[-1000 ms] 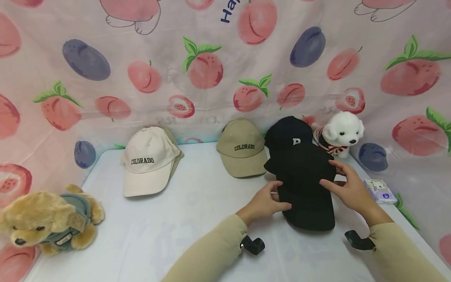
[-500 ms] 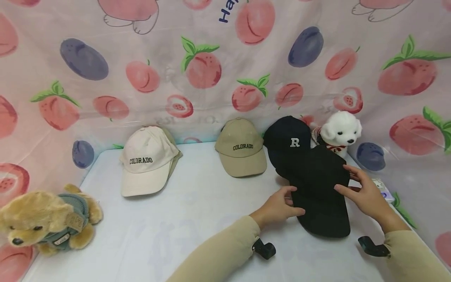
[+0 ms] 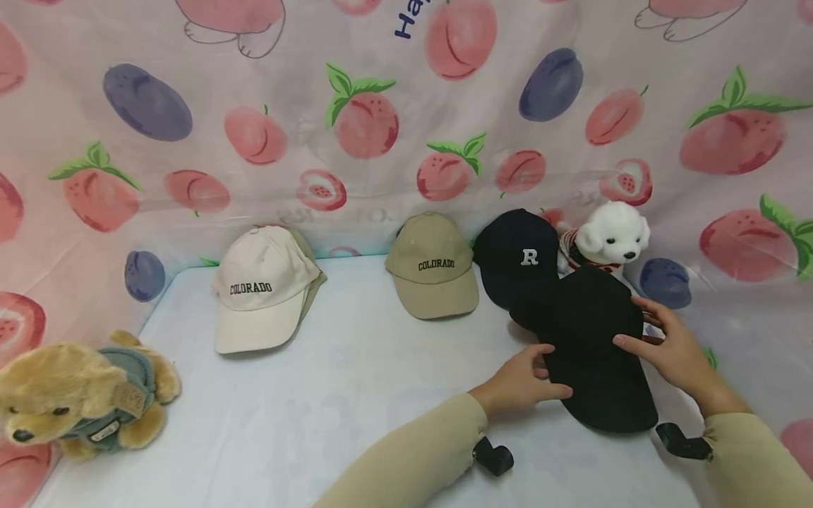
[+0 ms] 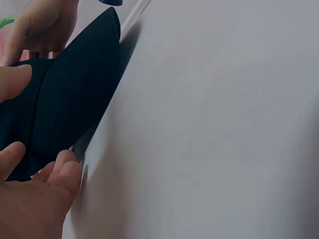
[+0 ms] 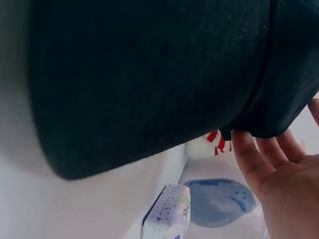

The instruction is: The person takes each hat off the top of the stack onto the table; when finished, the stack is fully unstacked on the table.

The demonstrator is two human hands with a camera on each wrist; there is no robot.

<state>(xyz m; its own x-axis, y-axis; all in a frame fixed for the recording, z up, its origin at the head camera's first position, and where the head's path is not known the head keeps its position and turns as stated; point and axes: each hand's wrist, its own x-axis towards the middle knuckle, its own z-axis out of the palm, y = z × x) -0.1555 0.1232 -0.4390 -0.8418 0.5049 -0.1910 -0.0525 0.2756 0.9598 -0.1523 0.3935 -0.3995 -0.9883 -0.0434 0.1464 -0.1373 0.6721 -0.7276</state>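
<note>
A plain black cap (image 3: 600,353) lies between my two hands in the head view, its brim toward me and to the right. My left hand (image 3: 517,381) holds its left edge near the brim, and its fingertips (image 4: 65,162) show at the edge in the left wrist view. On the opposite side my right hand (image 3: 682,356) grips the crown, with fingers (image 5: 246,154) against the rim in the right wrist view. Just behind is a dark navy cap (image 3: 511,247) with a white letter R; the black cap overlaps its lower right part.
A tan COLORADO cap (image 3: 432,264) and a cream COLORADO cap (image 3: 263,282), with another cap behind it, stand along the back. A white toy dog (image 3: 612,233) sits back right, a brown toy dog (image 3: 89,395) left. A small purple-white pack (image 5: 169,211) lies near the right edge.
Both hands have moved the black cap to the right and slightly toward me, turning its brim rightward. The navy cap's R and more of its front have come into view.
</note>
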